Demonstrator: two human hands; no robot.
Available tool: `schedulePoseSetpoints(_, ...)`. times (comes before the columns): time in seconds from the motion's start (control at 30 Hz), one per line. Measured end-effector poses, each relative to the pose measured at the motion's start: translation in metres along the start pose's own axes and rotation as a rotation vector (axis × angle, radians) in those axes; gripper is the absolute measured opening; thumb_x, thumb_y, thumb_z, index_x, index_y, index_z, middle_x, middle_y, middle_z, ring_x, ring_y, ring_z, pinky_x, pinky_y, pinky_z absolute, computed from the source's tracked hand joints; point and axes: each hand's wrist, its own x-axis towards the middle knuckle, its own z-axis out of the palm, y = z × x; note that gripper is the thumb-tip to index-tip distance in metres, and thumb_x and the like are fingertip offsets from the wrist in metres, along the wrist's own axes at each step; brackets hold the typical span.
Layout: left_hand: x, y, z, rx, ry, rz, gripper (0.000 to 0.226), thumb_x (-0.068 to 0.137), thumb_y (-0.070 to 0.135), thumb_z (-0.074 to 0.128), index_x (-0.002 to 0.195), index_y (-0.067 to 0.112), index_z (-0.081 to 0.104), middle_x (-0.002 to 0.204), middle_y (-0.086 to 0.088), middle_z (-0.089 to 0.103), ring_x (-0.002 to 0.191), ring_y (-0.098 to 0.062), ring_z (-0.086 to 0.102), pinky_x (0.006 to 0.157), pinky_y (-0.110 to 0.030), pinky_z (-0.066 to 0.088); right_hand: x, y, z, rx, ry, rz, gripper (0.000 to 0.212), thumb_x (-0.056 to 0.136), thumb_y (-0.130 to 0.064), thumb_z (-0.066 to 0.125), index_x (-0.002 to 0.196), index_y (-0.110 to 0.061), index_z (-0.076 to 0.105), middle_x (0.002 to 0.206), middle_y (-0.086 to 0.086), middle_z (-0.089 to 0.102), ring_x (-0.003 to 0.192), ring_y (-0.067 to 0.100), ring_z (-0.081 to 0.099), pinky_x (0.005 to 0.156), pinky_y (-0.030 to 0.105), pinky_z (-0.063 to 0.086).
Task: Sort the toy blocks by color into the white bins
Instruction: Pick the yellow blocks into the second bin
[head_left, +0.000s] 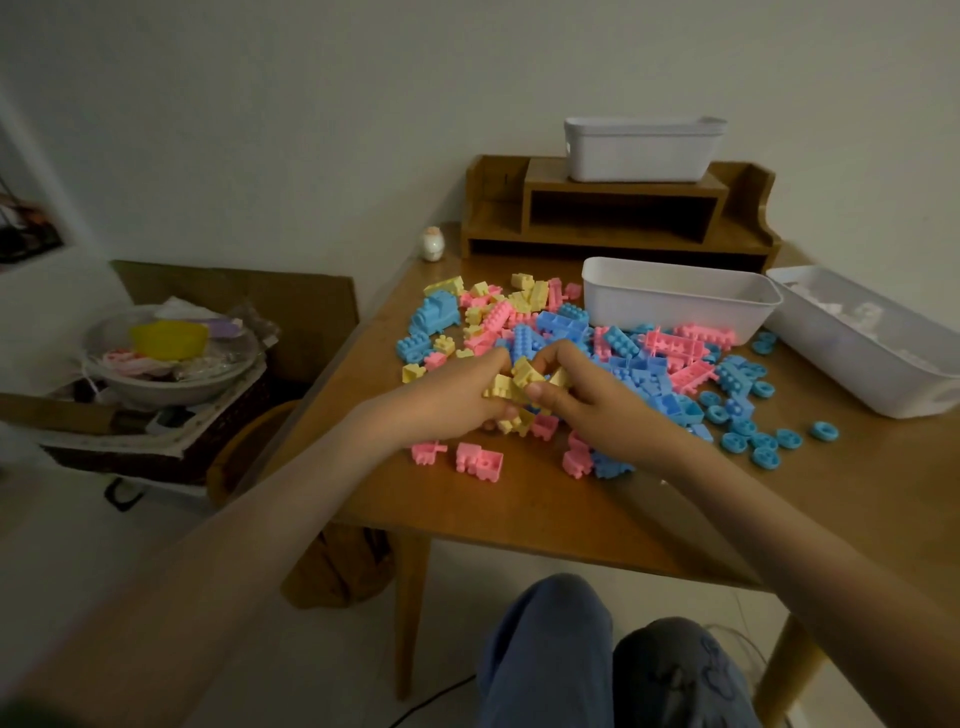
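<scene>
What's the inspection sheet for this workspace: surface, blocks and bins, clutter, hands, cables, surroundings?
Surface: wooden table, blocks strewn over it.
Job's things: block pile mixes pink, blue and yellow; shelf bin, middle bin, right bin holding white pieces.
Clutter: small figurine, wooden shelf.
Hands: left hand and right hand grip yellow blocks.
Cables: dark cable on floor.
Surroundings: basket of bowls, left.

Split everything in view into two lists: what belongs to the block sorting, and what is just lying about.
Belongs to the job: left hand and right hand, both gripping yellow blocks; pink blocks; blue blocks; blue wheels; near white bin; right white bin holding white pieces; far white bin.
Lying about: wooden desk shelf; small figurine; bowl of clutter; cardboard box.
</scene>
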Motion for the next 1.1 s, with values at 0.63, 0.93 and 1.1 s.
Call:
schedulePoseSetpoints(0.63,0.01,0.004,-0.002,-0.047,0.185,0.028,0.016,0.093,0.022,0.057,0.099,0.02,0.042,0.085,-0.001,0.055,0.079,-0.018,0.056,0.064,-0.034,0.042,-0.007,-0.006,-0.017,0.11,0.255,0.213,0.024,0.096,-0.037,0.044,0.105,-0.015,0.047,0.091,0.004,0.056,0.081,0.02,0.057,0.07,0.029,0.051)
schedulePoseSetpoints(0.93,0.017,0.028,-0.003,-1.02,0.3,-0.172,0.047,0.094,0.013,0.056,0.133,0.017,0.033,0.095,-0.011,0.063,0.086,-0.02,0.064,0.084,-0.034,0.055,-0.005,-0.013,-0.03,1.432,0.296,0.442,0.028,0.094,-0.031,0.049,0.107,-0.007,0.056,0.093,0.01,0.065,0.066,0.009,0.054,0.059,0.017,0.05)
schedulePoseSetpoints(1.1,0.052,0.053,-0.005,-1.251,0.332,-0.165,0.016,0.095,0.008,0.053,0.085,0.017,0.045,0.085,-0.01,0.059,0.077,-0.019,0.06,0.075,-0.03,0.054,-0.001,-0.003,-0.04,1.561,0.308,0.453,0.034,0.096,-0.031,0.045,0.113,-0.001,0.051,0.09,0.014,0.062,0.068,0.012,0.055,0.057,0.017,0.051)
